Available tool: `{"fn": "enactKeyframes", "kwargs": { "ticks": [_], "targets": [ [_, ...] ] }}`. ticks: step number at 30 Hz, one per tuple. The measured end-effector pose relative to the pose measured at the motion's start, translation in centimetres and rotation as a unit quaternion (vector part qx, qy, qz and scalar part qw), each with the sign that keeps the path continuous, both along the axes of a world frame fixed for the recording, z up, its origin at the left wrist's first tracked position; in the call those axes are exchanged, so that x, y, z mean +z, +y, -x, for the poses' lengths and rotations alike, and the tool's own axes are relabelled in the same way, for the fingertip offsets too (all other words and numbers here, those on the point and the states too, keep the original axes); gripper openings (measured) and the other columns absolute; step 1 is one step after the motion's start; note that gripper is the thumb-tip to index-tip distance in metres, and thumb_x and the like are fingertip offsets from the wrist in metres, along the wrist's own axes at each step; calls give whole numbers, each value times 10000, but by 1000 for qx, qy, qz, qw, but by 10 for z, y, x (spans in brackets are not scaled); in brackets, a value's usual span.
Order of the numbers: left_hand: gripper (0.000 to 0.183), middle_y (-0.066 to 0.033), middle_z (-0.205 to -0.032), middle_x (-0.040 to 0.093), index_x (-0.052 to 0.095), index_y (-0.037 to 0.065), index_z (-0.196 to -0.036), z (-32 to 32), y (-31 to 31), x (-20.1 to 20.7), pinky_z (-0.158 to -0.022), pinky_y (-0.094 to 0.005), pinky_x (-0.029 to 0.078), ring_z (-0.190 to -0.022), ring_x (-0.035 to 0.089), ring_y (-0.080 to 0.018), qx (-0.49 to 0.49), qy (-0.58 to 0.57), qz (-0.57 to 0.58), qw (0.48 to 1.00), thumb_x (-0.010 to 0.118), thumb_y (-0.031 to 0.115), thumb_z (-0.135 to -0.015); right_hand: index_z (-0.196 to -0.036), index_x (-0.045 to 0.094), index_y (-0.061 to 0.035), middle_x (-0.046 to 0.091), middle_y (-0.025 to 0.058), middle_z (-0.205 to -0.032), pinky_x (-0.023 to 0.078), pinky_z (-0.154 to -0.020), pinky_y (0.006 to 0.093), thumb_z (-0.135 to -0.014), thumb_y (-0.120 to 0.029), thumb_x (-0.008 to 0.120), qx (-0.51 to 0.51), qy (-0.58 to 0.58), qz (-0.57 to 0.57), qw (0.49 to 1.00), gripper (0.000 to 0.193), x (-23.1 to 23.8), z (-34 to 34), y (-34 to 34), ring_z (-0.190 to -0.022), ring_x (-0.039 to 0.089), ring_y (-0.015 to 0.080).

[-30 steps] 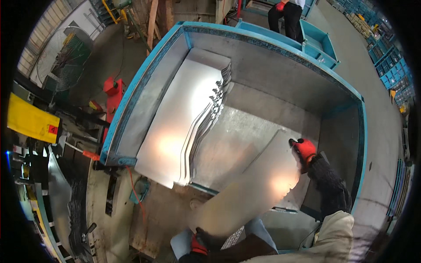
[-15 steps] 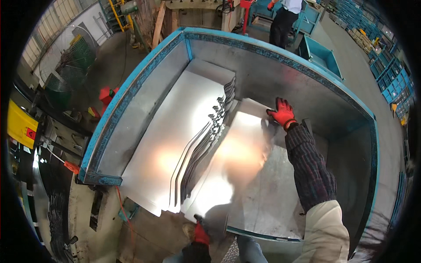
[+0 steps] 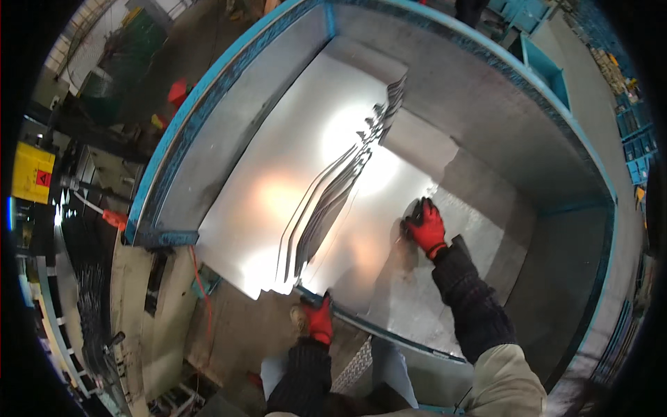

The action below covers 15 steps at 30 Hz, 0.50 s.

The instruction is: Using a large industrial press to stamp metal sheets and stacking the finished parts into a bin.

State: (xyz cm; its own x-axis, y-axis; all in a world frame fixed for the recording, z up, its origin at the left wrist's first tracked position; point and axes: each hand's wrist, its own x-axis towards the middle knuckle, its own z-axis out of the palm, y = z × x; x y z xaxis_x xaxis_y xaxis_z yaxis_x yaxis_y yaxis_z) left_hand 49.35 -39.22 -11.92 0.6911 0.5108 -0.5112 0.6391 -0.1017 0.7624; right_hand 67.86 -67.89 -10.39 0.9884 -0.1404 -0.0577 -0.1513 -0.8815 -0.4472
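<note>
A pile of overlapping flat metal sheets (image 3: 278, 174) with bent, notched right edges lies in the left part of a large blue-rimmed metal bin (image 3: 577, 132). Beside its notched edges, a shiny flat sheet (image 3: 361, 236) rests low on the bin floor. My right hand (image 3: 425, 229), in a red glove with dark fingertips, touches down near this sheet's right side, fingers spread. At the bin's low front edge, my left hand (image 3: 318, 321), gloved alike, is by the sheet's near end with thumb and fingers apart. Glare blurs part of the sheet's outline.
High walls enclose the bin's back and sides; its front edge (image 3: 389, 333) is low. A yellow machine part (image 3: 33, 172) and an orange-red handle (image 3: 114, 219) are at left. Another blue bin (image 3: 545, 69) stands beyond, with stacked blue crates (image 3: 633, 142) at far right.
The loose sheet has shifted left and lies closer against the pile. My right hand has come nearer from the sheet's far end, and my left hand has moved off its near corner. The view has shifted.
</note>
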Motion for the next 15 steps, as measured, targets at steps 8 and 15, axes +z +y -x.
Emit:
{"fn": "enactKeyframes", "kwargs": {
  "ticks": [8, 15],
  "targets": [
    [410, -103, -835, 533, 438, -3, -964, 23, -19, -13, -694, -310, 414, -770, 525, -215, 33, -81, -106, 990, 657, 124, -642, -1236, 210, -1, 452, 205, -1078, 406, -788, 344, -669, -327, 605, -150, 151, -253, 944, 763, -20, 78, 36, -941, 481, 322],
    [460, -125, -884, 528, 404, 9, -1014, -12, -10, -7, -696, -291, 426, -783, 526, -198, -19, -100, 67, 993, 650, 100, -635, -1227, 135, -1, 563, 166, -834, 484, -522, 316, -720, -187, 556, -160, 218, -345, 899, 685, 8, 85, 119, -605, 586, 225]
  ]
}}
